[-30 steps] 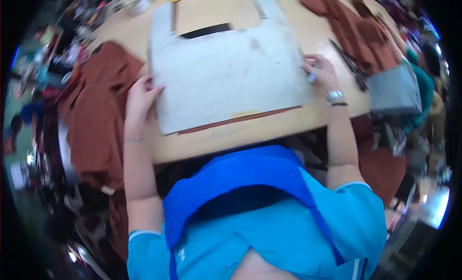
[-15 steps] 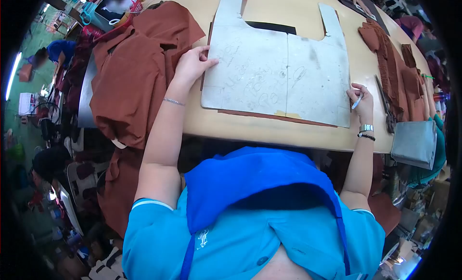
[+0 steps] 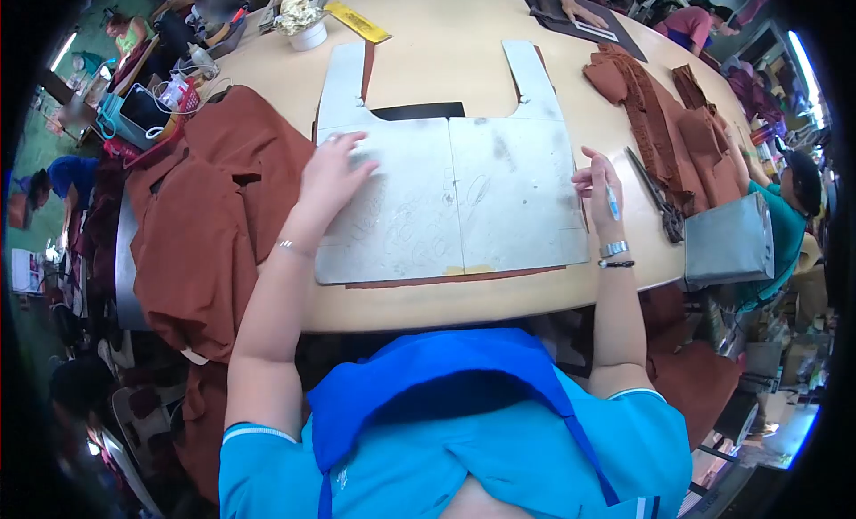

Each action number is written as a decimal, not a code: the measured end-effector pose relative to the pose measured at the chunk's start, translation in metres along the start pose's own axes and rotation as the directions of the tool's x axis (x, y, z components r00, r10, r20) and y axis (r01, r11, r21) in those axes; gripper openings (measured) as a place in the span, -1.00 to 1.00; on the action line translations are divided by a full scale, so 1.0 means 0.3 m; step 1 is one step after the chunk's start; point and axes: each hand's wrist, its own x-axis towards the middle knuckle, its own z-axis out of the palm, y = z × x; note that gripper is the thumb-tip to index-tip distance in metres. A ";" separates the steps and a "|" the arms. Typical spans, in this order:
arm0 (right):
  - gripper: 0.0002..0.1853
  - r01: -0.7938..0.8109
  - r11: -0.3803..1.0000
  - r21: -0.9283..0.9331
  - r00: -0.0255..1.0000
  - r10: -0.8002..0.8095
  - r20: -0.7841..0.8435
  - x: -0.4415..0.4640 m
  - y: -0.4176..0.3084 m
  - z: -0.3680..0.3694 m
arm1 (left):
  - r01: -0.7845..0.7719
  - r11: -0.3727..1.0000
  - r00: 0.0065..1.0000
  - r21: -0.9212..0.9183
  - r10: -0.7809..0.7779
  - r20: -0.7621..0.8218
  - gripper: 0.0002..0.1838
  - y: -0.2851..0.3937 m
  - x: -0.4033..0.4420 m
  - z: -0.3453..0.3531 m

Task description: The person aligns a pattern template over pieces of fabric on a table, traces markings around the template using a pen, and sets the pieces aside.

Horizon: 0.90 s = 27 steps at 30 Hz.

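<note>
A grey-white pattern board (image 3: 419, 211) with two upright straps lies flat on the table. Brown fabric shows along its lower edge, and a black piece (image 3: 419, 111) appears in its neck cut-out. My left hand (image 3: 334, 180) is over the board's left side, fingers apart and holding nothing; I cannot tell whether it touches. At the board's right edge, my right hand (image 3: 602, 193) has a light-coloured pen (image 3: 613, 203) held in curled fingers, with the index finger raised. Scissors (image 3: 655, 193) lie to the right of that hand.
Brown fabric (image 3: 209, 207) is heaped on the left, with more brown pieces (image 3: 709, 162) at right. A metal box (image 3: 729, 240) sits at the right edge. Farther back are a white pot (image 3: 308, 37), a yellow strip (image 3: 358, 21) and another person's hand (image 3: 580, 11).
The view has tilted up, showing more of the table's far side. My left hand has moved from the board's left edge to over its surface. The right hand has shifted up along the right edge.
</note>
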 end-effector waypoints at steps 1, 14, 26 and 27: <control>-0.54 -0.030 0.997 0.070 0.999 0.028 0.036 0.005 -0.025 0.032 | -0.073 0.997 0.997 0.012 0.073 0.033 -0.41 0.021 0.044 0.036; -0.74 0.089 0.988 0.123 0.977 -0.111 0.184 0.149 -0.034 0.443 | -0.194 0.976 0.925 0.098 0.149 0.349 -0.36 0.156 0.290 0.160; -0.90 0.371 0.925 -0.086 0.919 -0.352 0.177 0.220 0.008 0.625 | -0.266 0.957 0.957 0.120 0.247 0.155 -0.42 0.127 0.225 0.182; -0.91 0.367 0.924 -0.108 0.922 -0.347 0.171 0.219 0.005 0.624 | -0.242 0.961 0.969 0.132 0.232 0.089 -0.44 0.121 0.204 0.193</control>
